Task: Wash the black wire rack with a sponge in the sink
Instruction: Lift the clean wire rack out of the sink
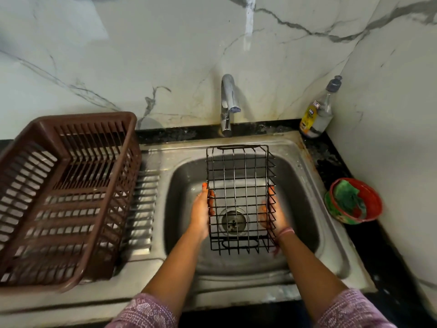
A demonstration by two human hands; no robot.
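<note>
One green sponge (347, 197) in red bowl (373, 197)

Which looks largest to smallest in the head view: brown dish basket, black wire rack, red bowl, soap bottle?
1. brown dish basket
2. black wire rack
3. red bowl and soap bottle: look alike, unranked.

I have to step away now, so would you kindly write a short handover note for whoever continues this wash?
Left hand grips the black wire rack by its left side; right hand grips its right side.
The rack is held over the sink, above the drain.
The green sponge sits in the red bowl on the counter to the right, untouched.
The tap shows no running water.
Done: rack brought to the sink.
Left: take the sponge, scrub, rinse.
</note>
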